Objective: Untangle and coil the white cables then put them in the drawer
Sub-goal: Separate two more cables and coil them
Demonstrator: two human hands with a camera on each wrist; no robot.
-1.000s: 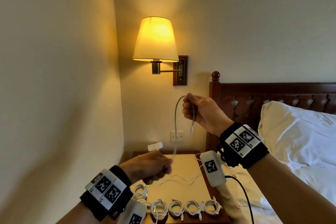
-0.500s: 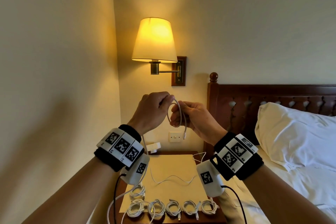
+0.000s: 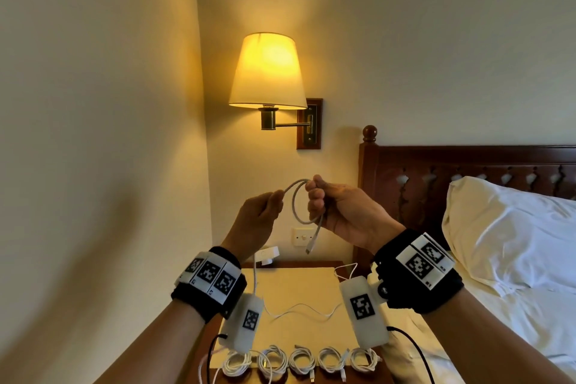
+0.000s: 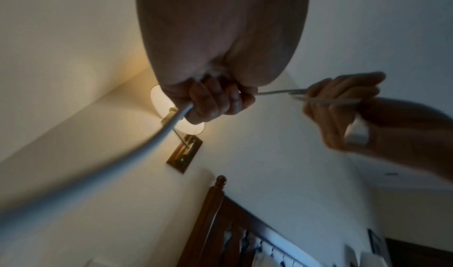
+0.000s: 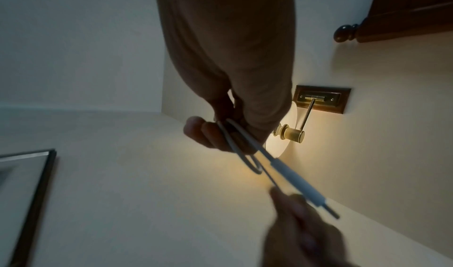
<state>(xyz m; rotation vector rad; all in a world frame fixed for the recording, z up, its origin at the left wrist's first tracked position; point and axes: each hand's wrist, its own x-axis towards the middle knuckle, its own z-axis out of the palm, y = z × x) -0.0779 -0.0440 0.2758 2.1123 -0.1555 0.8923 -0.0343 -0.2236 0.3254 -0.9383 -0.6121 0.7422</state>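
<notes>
Both hands are raised in front of the wall, holding one white cable [image 3: 295, 203] [image 4: 157, 141] [image 5: 247, 151]. My right hand [image 3: 324, 199] [image 5: 218, 133] grips a small loop of it, with the plug end [image 3: 311, 243] [image 5: 316, 193] hanging free below. My left hand [image 3: 268, 206] [image 4: 215, 100] pinches the cable's running part, which trails down past my wrist toward the bedside table [image 3: 336, 262]. Several coiled white cables [image 3: 300, 362] lie in a row along the table's near edge. Another loose white cable [image 3: 305, 310] lies across the cream mat. No drawer shows.
A lit wall lamp [image 3: 268, 72] hangs above the hands. A dark wooden headboard [image 3: 436, 165] and a bed with a white pillow [image 3: 511, 227] stand to the right. A wall switch [image 3: 303, 236] and a small white adapter [image 3: 268, 254] are at the table's back.
The left hand rose from the table to meet the right, then drew apart to the left. A loop of cable formed in the right hand, and the right hand lowered slightly.
</notes>
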